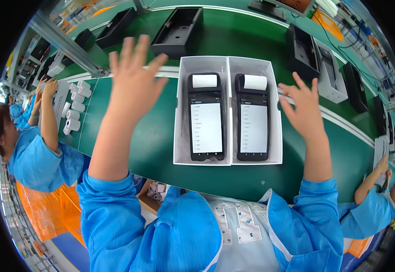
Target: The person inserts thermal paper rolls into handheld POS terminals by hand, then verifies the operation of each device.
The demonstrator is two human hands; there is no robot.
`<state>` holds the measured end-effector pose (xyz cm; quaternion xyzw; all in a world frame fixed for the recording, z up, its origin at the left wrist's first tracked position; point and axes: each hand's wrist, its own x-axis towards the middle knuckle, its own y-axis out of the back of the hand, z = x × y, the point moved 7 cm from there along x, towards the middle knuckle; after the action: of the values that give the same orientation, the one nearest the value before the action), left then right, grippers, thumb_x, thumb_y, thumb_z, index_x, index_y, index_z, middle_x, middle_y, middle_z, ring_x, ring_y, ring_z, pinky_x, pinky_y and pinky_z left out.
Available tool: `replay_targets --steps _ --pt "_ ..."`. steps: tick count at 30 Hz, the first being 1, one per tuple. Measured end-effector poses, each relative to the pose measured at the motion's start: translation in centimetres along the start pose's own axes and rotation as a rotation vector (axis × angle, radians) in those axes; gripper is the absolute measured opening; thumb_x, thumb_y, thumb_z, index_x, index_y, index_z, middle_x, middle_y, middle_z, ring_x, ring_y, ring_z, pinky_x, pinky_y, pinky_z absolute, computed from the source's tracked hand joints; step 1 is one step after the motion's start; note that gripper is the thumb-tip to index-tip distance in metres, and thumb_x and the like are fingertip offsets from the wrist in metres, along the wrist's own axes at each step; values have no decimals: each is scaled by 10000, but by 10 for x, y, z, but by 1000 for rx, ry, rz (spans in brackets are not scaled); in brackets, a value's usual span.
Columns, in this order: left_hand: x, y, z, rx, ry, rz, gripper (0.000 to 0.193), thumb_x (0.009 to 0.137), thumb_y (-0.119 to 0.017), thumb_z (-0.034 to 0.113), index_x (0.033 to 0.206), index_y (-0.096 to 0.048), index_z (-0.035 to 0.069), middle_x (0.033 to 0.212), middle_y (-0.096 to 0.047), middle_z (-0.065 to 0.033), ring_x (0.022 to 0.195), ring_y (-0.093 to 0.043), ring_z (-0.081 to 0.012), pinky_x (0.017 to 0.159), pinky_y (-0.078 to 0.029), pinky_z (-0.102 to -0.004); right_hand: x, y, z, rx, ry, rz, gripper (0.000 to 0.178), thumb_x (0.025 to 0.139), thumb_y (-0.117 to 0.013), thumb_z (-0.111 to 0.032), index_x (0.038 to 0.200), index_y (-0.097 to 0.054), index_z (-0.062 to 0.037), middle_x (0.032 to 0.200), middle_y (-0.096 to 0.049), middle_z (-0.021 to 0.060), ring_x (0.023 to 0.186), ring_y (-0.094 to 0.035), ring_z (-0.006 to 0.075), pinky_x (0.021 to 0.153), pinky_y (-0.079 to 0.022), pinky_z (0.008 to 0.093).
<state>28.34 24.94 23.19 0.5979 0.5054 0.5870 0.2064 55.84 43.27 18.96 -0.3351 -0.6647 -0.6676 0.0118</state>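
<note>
Your left grip (136,84) and right grip (302,106) both released, spread wide. Between them: two black handheld devices (206,120), two lit white screens (254,129), two white paper rolls (204,81), one device per box, two white boxes (204,65).

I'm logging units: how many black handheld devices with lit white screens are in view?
2: one black handheld device lies in the left open white box, another device in the right open white box; others farther off may be hidden.

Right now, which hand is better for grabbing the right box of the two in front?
Probably the right hand: it's open, looks empty, and is just beside the right box. The left hand is open too, but it's left of the left box.
</note>
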Motion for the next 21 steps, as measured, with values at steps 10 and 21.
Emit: replay_targets --steps 10,21 --pt "-82 5 78 -713 -358 -563 339 780 -724 161 1117 -728 196 1563 -306 -143 1442 -195 -469 1141 -264 -537 -17 -2 -69 599 374 -284 33 807 -681 -117 831 -658 -114 971 -719 -14 1265 -544 292 1147 -202 616" --pt "-91 -2 85 -716 -347 -608 206 847 -679 211 1029 -772 190 1587 -252 -124 1457 -135 -466 1130 -260 -563 -27 -3 -71 682 325 -328 108 761 -652 -43 702 -589 -107 879 -723 -9 1259 -554 306 1136 -231 614"
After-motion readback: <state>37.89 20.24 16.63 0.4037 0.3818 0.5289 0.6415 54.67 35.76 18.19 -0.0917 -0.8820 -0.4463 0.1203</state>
